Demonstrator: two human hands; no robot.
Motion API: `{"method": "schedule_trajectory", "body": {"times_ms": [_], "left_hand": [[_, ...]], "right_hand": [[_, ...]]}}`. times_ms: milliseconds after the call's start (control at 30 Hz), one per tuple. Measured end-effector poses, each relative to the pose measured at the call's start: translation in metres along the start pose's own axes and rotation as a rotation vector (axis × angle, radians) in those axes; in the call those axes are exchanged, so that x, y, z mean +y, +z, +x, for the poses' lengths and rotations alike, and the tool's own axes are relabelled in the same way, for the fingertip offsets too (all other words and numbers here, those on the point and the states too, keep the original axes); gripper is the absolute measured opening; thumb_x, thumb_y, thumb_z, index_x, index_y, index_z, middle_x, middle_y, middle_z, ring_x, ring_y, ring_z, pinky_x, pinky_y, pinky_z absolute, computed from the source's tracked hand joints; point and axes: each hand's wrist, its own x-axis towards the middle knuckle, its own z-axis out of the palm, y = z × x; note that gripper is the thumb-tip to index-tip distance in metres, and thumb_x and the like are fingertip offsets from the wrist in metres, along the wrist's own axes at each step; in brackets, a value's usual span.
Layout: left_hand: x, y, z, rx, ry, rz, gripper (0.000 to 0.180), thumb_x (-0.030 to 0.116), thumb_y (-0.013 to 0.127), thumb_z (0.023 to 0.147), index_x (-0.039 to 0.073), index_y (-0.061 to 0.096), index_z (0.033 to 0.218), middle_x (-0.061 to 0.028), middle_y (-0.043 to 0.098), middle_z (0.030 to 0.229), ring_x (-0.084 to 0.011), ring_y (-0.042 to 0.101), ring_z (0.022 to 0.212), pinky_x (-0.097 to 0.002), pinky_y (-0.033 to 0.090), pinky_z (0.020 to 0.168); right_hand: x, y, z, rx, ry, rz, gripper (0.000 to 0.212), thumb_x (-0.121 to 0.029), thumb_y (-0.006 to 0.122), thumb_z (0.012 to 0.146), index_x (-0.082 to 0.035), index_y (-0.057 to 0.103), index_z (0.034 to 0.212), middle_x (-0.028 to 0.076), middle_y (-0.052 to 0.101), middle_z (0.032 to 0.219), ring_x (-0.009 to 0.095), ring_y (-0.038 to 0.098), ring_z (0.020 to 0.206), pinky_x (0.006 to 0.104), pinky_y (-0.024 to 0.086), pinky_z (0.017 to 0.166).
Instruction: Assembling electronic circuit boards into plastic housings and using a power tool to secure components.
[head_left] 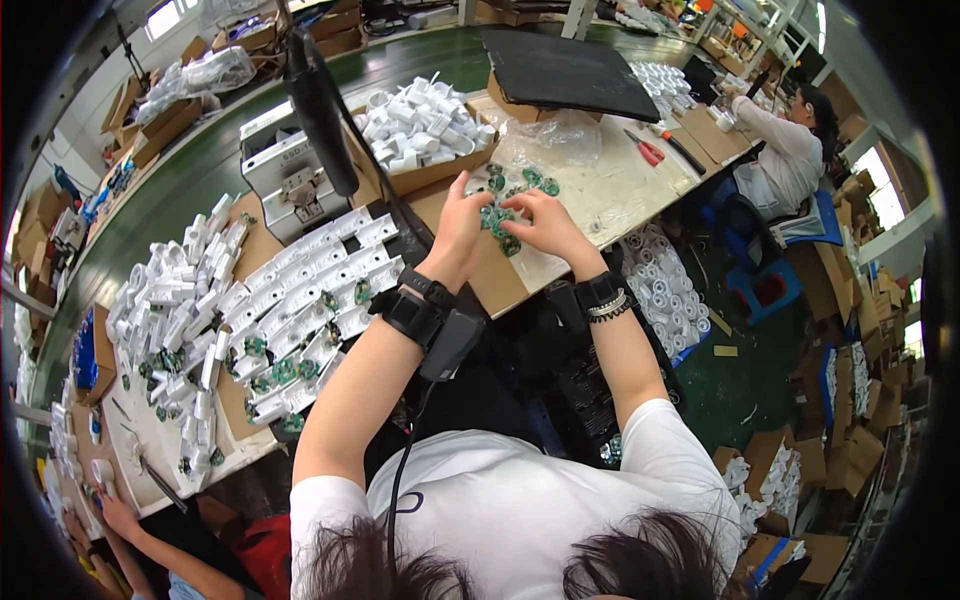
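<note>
My left hand (462,228) and my right hand (543,225) meet over a small heap of round green circuit boards (505,200) lying on the pale worktable (610,195). Fingers of both hands pinch into the heap, and each seems to hold one or more of the green boards. Both wrists wear black straps, and a black box with a cable hangs from the left one. A clear plastic bag (555,135) lies just beyond the heap.
White plastic housings lie in rows (320,275) and in a pile (175,300) to my left. A cardboard box of white parts (420,125), a grey machine (285,165), a black mat (570,70) and red pliers (648,150) surround the spot. A seated person (785,145) works far right; another person's hand (115,515) shows lower left.
</note>
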Motion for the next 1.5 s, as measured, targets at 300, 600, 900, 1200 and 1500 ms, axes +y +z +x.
{"method": "schedule_trajectory", "body": {"times_ms": [300,600,900,1200,1500], "left_hand": [[0.020,0.010,0.002,-0.016,0.137,0.028,0.066,0.014,0.054,0.085,0.001,0.030,0.144,-0.0188,0.040,0.141,-0.0267,0.036,0.131,-0.0354,0.027,0.107],[-0.002,0.001,0.021,-0.072,0.108,0.076,0.060,0.013,0.055,0.084,0.001,0.038,0.140,-0.0148,0.041,0.141,-0.0240,0.034,0.132,-0.0341,0.026,0.107],[0.013,-0.013,-0.003,-0.180,0.016,0.170,0.048,0.021,0.060,0.086,0.000,0.050,0.127,-0.0091,0.053,0.124,-0.0218,0.048,0.113,-0.0368,0.037,0.096],[0.014,-0.005,-0.021,-0.368,-0.155,-0.120,0.034,0.026,0.056,0.091,0.004,0.059,0.118,-0.0066,0.061,0.113,-0.0160,0.054,0.109,-0.0327,0.042,0.093],[0.008,-0.011,-0.020,-0.339,-0.090,0.061,0.035,0.024,0.054,0.092,0.003,0.058,0.120,-0.0083,0.062,0.115,-0.0150,0.055,0.110,-0.0314,0.042,0.093]], "right_hand": [[0.004,0.016,0.015,-0.011,-0.070,-0.151,0.024,-0.018,0.072,0.073,-0.006,0.070,0.093,0.014,0.062,0.089,0.028,0.063,0.082,0.0349,0.051,0.075],[-0.001,0.011,0.006,0.126,-0.056,0.109,0.018,-0.010,0.067,0.081,-0.003,0.069,0.098,0.012,0.065,0.090,0.023,0.066,0.076,0.0301,0.053,0.065],[0.031,-0.037,-0.098,0.332,0.094,0.243,0.023,-0.008,0.063,0.087,-0.003,0.065,0.110,0.005,0.065,0.089,0.011,0.062,0.079,0.0255,0.051,0.068],[0.116,0.000,-0.367,-0.256,0.780,0.009,0.031,-0.015,0.069,0.080,-0.005,0.064,0.109,0.008,0.066,0.086,0.016,0.063,0.078,0.0294,0.052,0.069],[0.062,0.039,-0.447,-0.245,0.912,-0.185,0.052,-0.031,0.076,0.070,-0.001,0.060,0.110,0.021,0.056,0.110,0.038,0.058,0.097,0.0414,0.049,0.086]]}}
